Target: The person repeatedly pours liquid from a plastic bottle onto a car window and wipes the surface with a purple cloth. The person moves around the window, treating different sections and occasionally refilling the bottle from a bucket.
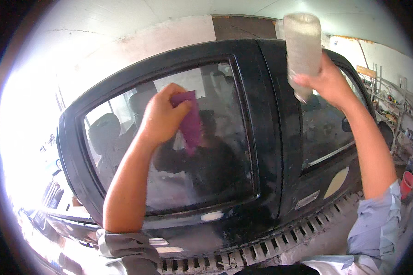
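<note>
1. Two hands are loaded; the left hand [163,117] pinches a purple sheet [191,126] in front of the large window [220,183].
2. Right of this window, the right hand [330,85] clasps an inverted bottle [303,46].
3. Purple sheet: probably light, flexible; grip its upper edge. Bottle: probably squeezable, slippery when wet; grip near the neck.

On my left I face glaring white light [27,119]; far ahead, a pale wall [170,34] with a brown panel [243,28]; far right, cluttered shelves [401,110]; near me, a slotted floor grate [261,250]
</note>
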`<state>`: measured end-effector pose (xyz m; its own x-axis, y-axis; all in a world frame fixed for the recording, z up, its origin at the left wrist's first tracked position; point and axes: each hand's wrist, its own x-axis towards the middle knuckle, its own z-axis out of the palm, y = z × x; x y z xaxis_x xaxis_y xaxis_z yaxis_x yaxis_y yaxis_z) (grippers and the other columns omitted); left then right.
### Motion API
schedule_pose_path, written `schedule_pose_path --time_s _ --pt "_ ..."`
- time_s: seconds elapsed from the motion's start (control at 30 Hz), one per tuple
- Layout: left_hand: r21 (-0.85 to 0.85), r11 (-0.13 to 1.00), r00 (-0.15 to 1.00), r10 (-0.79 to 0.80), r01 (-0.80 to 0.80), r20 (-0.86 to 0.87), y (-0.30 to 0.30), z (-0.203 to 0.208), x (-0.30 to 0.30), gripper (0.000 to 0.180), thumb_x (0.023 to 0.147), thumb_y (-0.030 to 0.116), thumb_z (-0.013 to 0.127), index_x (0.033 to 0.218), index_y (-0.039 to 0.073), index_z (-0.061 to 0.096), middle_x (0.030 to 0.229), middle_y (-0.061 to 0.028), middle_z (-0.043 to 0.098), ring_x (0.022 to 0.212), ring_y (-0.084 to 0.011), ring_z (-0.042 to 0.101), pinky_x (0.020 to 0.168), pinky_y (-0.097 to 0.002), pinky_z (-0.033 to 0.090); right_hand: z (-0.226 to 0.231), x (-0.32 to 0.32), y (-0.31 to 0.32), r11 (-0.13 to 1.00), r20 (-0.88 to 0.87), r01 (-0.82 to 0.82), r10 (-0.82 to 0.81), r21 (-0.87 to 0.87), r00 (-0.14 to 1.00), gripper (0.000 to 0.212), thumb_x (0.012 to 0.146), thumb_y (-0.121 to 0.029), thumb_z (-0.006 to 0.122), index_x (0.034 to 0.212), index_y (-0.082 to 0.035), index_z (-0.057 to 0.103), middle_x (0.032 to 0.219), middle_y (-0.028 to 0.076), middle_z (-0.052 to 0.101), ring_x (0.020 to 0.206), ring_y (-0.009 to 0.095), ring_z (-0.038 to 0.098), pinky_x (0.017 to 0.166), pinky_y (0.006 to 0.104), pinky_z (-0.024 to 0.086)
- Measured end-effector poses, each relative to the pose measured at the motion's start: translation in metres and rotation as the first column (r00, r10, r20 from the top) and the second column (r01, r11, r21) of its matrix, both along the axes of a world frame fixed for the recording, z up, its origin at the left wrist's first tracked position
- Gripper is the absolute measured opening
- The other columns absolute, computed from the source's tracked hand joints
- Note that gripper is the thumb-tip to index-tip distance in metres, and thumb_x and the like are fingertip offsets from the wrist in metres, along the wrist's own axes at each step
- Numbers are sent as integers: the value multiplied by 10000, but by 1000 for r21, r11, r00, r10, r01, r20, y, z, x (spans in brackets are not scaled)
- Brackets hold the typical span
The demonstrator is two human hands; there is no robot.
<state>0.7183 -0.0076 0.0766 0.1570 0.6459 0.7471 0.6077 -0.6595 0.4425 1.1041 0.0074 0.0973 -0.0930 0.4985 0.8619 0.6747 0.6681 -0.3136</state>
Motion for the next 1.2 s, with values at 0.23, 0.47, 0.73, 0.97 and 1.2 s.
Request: schedule_pose_path --time_s 0.23,0.47,0.73,0.97,1.2 --pt "63 994 979 -98 89 178 15 10 71 264 825 179 680 1014 -5 662 850 -152 697 802 -223 681 730 -356 529 59 -101 30 935 -309 -352 347 44 885 653 827 -465 775 1295 -79 533 1124 69 652 887 126 638 712 269 558" --pt "7 976 820 -187 218 542 19 37 139 230 871 154 660 993 -40 674 841 -119 690 706 -179 647 609 -346 521 39 -137 49 964 -277 -85 156 253 948 692 807 -504 776 1215 17 572 1133 211 678 1047 367 674 929 430 513" --pt "-45 869 831 -454 492 322 68 61 92 517 1049 433 456 1259 -15 606 1100 -130 693 1004 -233 668 904 -371 524 89 -113 67 893 -178 -67 162 446 971 711 846 -444 758 1321 7 484 1199 208 647 1130 321 639 979 413 491" --pt "530 594 512 800 -605 -312 131 89 -75 671 994 610 392 1448 123 473 1479 -131 484 1421 -328 376 1163 -600 207 145 -141 73 863 -66 -245 304 441 950 724 929 -399 664 1375 82 360 1272 271 601 1205 381 594 1035 423 469" --pt "591 619 538 772 -517 -338 164 94 14 636 1020 547 358 1157 -11 633 1188 -202 656 1164 -357 601 1025 -477 416 152 -159 101 799 -39 -237 310 553 950 679 919 -385 681 1321 92 414 1189 270 646 1138 373 638 984 413 502"
